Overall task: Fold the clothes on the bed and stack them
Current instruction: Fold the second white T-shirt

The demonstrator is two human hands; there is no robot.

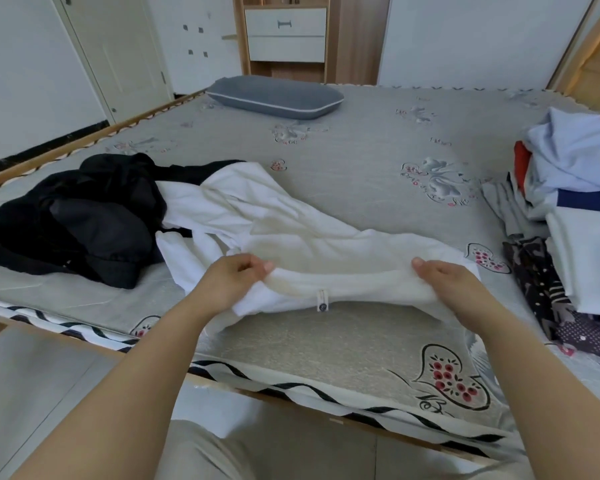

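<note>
A white garment (291, 233) lies crumpled across the middle of the grey bed (361, 161), its near hem lifted off the mattress. My left hand (234, 277) pinches that hem at its left end. My right hand (445, 280) grips the same hem at its right end. A small label hangs from the hem between my hands. A heap of black clothes (77, 216) sits to the left, touching the white garment. At the right edge rests a pile of clothes (575, 202) in light blue, red, navy and white.
A grey pillow (274, 97) lies at the far side of the bed. A dark patterned cloth (548, 303) spreads under the right pile. A wooden cabinet with drawers (286, 36) stands behind the bed, a door at far left.
</note>
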